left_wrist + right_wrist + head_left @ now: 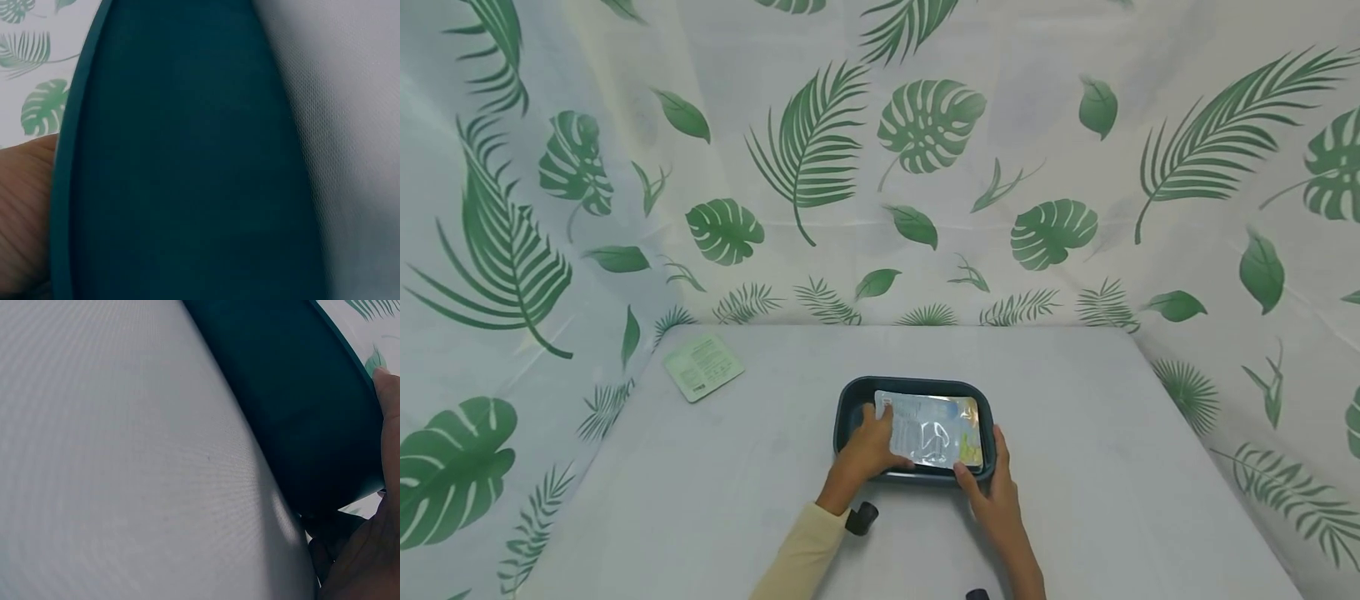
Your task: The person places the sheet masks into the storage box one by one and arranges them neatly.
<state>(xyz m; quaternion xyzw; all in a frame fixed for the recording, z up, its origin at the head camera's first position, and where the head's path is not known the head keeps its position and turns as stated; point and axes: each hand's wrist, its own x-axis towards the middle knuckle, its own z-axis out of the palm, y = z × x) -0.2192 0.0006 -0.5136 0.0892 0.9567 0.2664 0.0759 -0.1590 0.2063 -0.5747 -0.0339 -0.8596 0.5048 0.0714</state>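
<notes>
A dark teal rectangular tray (913, 478) rests on the white table. In it lies a flat, shiny pale-blue packet (925, 425) with a yellow-green patch at its right end. My left hand (867, 450) reaches over the tray's near-left side and holds the packet's left end, thumb at the lower edge; its fingertips are partly hidden. Around the tray's near-right corner, my right hand (996, 500) grips the rim, thumb in front and fingers along the right side. Both wrist views mostly show the tray's outer wall (187, 150), with part of the right hand (369, 550) at the edge.
A pale green flat packet (703, 367) lies at the table's far left. Leaf-printed white cloth (842, 275) hangs behind the table and along both sides. A small black device (862, 518) is at the left wrist.
</notes>
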